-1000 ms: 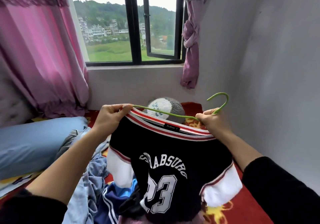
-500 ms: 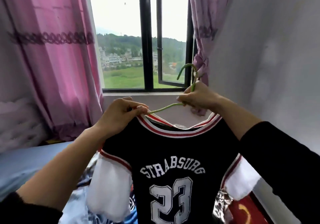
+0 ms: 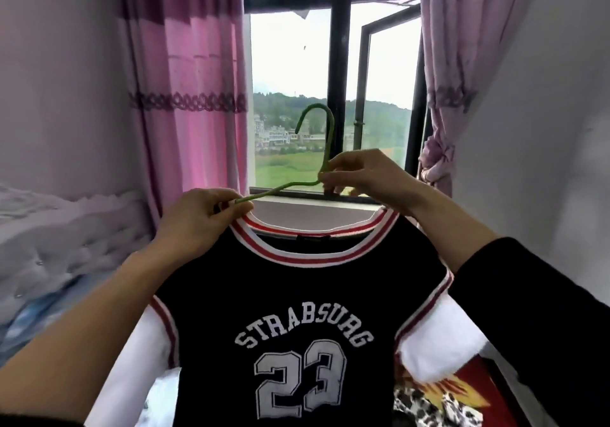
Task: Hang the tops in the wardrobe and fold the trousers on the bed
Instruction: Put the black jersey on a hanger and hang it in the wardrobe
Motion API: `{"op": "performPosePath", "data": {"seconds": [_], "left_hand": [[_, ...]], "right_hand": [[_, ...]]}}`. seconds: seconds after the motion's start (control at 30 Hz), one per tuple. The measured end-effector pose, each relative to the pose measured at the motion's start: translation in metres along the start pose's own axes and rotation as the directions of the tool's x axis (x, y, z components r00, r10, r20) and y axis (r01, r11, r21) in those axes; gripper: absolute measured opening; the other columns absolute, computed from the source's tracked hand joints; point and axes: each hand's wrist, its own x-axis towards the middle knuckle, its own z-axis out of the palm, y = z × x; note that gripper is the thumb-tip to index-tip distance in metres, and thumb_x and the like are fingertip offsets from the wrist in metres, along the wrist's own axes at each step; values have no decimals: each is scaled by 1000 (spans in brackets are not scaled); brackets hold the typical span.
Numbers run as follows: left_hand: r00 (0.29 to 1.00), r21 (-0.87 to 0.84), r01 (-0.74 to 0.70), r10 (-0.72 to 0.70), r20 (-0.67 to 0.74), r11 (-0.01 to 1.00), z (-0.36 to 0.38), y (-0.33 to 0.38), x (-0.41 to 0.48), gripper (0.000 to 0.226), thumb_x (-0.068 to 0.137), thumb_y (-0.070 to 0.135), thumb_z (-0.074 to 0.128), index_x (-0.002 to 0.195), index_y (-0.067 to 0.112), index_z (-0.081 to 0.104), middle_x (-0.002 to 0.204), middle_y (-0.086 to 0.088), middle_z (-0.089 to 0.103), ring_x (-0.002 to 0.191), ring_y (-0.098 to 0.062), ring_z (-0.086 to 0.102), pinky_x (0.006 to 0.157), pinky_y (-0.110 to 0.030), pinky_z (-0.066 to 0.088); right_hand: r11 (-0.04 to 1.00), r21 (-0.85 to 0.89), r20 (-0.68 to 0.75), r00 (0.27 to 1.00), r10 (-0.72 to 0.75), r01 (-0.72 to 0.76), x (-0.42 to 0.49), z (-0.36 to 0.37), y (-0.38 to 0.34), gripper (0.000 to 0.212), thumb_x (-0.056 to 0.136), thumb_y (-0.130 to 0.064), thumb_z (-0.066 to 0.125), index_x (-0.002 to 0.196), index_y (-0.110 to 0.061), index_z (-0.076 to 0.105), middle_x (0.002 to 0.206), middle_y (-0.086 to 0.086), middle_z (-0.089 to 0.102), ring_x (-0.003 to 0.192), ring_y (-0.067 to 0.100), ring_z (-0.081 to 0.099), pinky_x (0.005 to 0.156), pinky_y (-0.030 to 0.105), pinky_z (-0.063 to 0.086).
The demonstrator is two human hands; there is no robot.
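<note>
While hands point(image 3: 198, 225) point(image 3: 366, 175) pinch hanger point(image 3: 326, 142), hook up, jersey point(image 3: 313, 294) hangs vertical.

The jersey point(image 3: 297, 288) is seen to be matt black cloth, its collar point(image 3: 313, 255) ribbed in red and white, its lettering flat and white. The hanger point(image 3: 326, 149) is made of thin wire with a smooth green coating. Left of the window point(image 3: 338, 63), which is framed in something dark and smooth, a curtain point(image 3: 194, 96) of thin pink cloth is hung; the wall point(image 3: 544, 129) right of it is painted matt.
</note>
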Motion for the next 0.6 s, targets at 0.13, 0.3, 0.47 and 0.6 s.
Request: {"op": "performPosePath", "data": {"seconds": [0.13, 0.3, 0.47, 0.6], "left_hand": [[992, 40, 30, -25, -127, 999, -29, -7, -20, 10, 87, 46, 62, 78, 41, 64, 66, 17, 61, 62, -1, 55, 57, -17, 38], [961, 57, 121, -102, -256, 991, -66, -22, -55, 35, 74, 65, 53, 85, 36, 70, 69, 13, 63, 65, -12, 56, 68, -34, 47], [931, 100, 204, -161, -326, 974, -110, -27, -99, 23, 80, 52, 62, 85, 31, 71, 75, 7, 68, 71, -14, 61, 74, -38, 50], [915, 106, 279, -231, -332, 954, -146, -31, -137, 17, 82, 45, 63, 84, 30, 71, 76, 12, 70, 76, -8, 63, 76, -34, 50]], "right_hand": [[979, -202, -62, 998, 2, -15, -5, 11, 39, 30, 84, -36, 71, 85, -7, 73, 77, 2, 68, 73, 16, 59, 72, 32, 45], [986, -168, -157, 986, -46, 19, -1, 45, 38, 46, 94, -38, 56, 61, -7, 47, 57, -1, 41, 58, 15, 39, 55, 31, 29], [954, -165, -171, 946, -276, 249, 8, 102, -32, 40, 93, -35, 57, 60, -16, 45, 57, -2, 45, 58, 18, 42, 57, 31, 33], [910, -20, -110, 904, -414, 415, 10, 159, -108, 33, 88, -46, 60, 70, -17, 58, 59, -9, 52, 57, 12, 47, 57, 28, 39]]}}
